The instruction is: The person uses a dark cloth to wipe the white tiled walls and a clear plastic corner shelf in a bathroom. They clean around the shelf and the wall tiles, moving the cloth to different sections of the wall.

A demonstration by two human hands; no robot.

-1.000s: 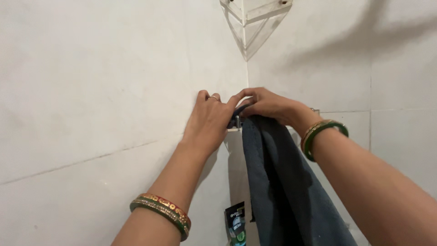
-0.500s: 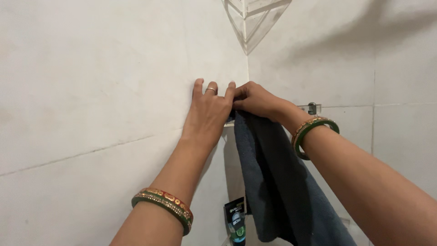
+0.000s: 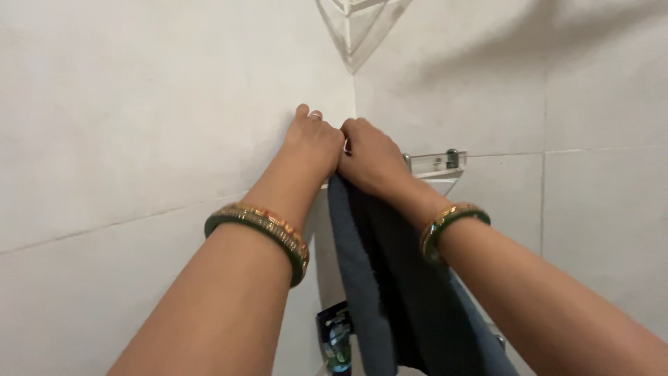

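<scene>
Towel, dark grey-blue and long, hangs down from the front edge of a clear glass corner shelf where two white tiled walls meet. Its top end is bunched under both hands at the shelf's left end, close to the corner seam, and its lower end runs out of the bottom of the picture, so its full length is cut off. Those walls are the largest things in view and close the space on the left and right, leaving open room only toward the camera and downward.

The right hand lies knuckles-up over the towel's top, fingers curled down around the cloth, so its grip is closed on the towel. The left hand presses against the left wall just beside it, touching the right hand; its fingertips are hidden behind the knuckles, and it seems to pinch the towel's edge, though that cannot be told for sure.

Both forearms fill the lower frame and hide much of the wall below the shelf. A second glass shelf sits higher in the corner, cropped by the top edge. Green and gold bangles ring the left wrist, and similar ones circle the right. A small dark tube stands below, partly hidden by the towel.
</scene>
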